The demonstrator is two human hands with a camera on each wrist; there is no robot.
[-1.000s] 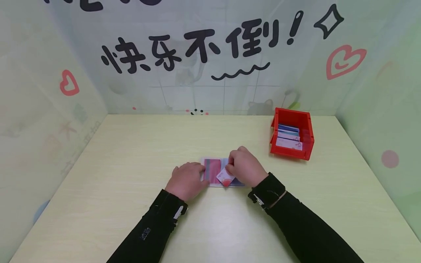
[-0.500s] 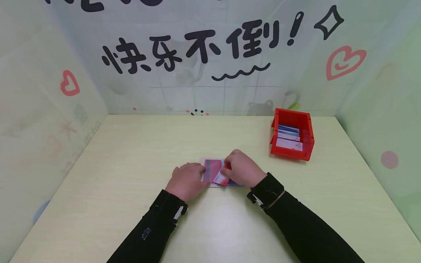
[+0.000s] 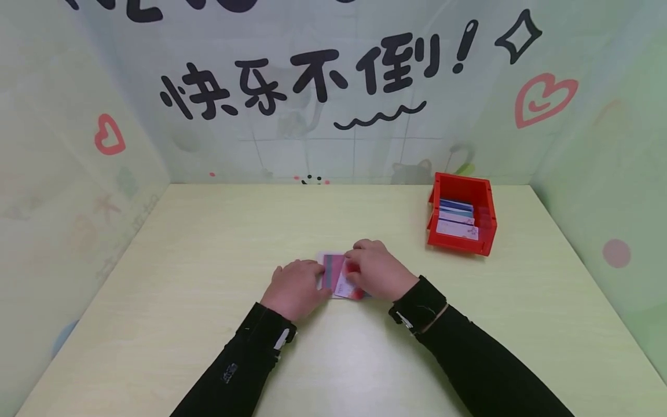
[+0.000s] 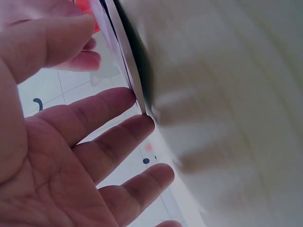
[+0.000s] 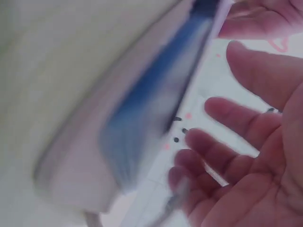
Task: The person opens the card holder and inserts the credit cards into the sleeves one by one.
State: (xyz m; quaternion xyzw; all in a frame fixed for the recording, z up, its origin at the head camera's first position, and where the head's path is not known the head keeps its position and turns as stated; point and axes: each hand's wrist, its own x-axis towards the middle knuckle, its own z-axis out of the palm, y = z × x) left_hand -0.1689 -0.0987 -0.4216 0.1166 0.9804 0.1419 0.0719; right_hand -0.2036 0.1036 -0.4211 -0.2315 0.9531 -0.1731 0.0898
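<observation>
A flat stack lies mid-table, with a pale base sheet [image 5: 66, 184] below and a pink card with a grey stripe [image 3: 336, 264] on its left part. A small white-and-red card [image 3: 344, 285] lies tilted over the pink one. My left hand [image 3: 294, 289] rests at the stack's left end; its straight fingers touch the edge [image 4: 135, 71] in the left wrist view. Over the white-and-red card is my right hand [image 3: 381, 271], its thumb at the card. The right wrist view shows its fingers apart with nothing between, beside a blurred blue card [image 5: 137, 113].
A red bin [image 3: 482, 231] with several cards [image 3: 457, 229] upright inside stands at the back right of the light wooden table [image 3: 219, 231]. Printed cloth walls [image 3: 292, 156] rise at the back and both sides.
My right hand has moved left with the white-and-red card, which now covers more of the pink card. Its thumb and fingers have loosened from the card. The left hand stays in place.
</observation>
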